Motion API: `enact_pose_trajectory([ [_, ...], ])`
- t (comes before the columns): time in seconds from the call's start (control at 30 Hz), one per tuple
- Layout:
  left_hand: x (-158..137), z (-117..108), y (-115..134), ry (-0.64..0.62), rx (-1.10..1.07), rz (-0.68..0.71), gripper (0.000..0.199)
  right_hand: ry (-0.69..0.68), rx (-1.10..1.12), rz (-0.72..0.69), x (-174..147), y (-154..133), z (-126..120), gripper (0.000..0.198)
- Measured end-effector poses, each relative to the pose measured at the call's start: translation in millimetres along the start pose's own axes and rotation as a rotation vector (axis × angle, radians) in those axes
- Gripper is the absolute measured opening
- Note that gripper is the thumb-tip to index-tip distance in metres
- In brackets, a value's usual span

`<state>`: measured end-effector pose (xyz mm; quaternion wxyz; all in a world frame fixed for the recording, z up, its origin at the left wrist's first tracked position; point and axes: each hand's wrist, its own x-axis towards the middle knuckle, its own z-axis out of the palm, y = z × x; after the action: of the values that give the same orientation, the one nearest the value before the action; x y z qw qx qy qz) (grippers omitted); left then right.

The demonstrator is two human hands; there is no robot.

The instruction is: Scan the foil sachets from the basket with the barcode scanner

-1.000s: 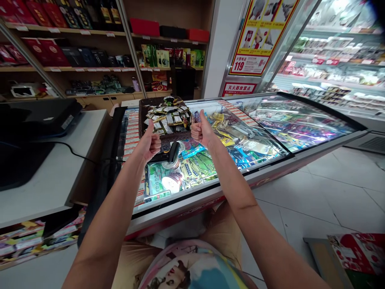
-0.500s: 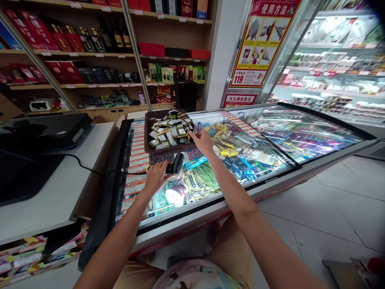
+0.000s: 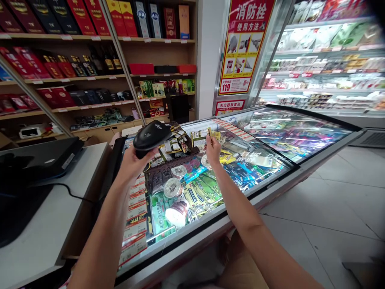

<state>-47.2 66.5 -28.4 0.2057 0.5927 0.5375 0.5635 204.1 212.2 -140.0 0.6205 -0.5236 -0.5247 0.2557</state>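
My left hand [image 3: 134, 163] is closed around the handle of a black barcode scanner [image 3: 152, 135], raised in front of the basket with its head toward the right. Between the fingers of my right hand [image 3: 213, 149] is the edge of a small snack packet [image 3: 199, 137], its printed side facing me. A dark brown basket [image 3: 171, 162] heaped with similar snack packets [image 3: 173, 146] stands on the freezer's glass top, partly hidden behind the scanner. Under the glass, near both hands, lie ice cream tubs [image 3: 173, 187] and green ice cream packs [image 3: 207, 186].
The chest freezer [image 3: 264, 188] stretches away to the right. On the left stands a white counter [image 3: 81, 188] with a black device [image 3: 39, 154] and a cable [image 3: 72, 194]. Shelves [image 3: 162, 40] of boxes and bottles line the back, and a lit display fridge [image 3: 325, 60] stands far right.
My left hand has raised the scanner from the glass toward the basket. My right hand has drawn a packet out of the basket to the right. The view has tilted up slightly.
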Motion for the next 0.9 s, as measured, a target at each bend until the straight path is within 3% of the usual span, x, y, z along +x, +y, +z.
enact_pose_trajectory([
  [0.17,19.6,1.8,9.6,-0.120,-0.065,-0.172,0.056,-0.009,0.206,0.049,5.8,1.7,-4.8,0.046],
  [0.43,16.7,12.8,-24.0,-0.314,0.015,-0.318,0.057,-0.010,0.370,0.053,3.5,-9.4,-5.6,0.050],
  [0.73,10.2,24.7,-17.3,-0.250,0.064,-0.419,0.045,-0.018,0.480,0.076,3.3,-9.4,-5.4,0.047],
  [0.9,8.2,31.0,-14.8,-0.265,0.037,-0.454,0.051,-0.028,0.488,0.088,8.2,0.3,-3.7,0.047],
])
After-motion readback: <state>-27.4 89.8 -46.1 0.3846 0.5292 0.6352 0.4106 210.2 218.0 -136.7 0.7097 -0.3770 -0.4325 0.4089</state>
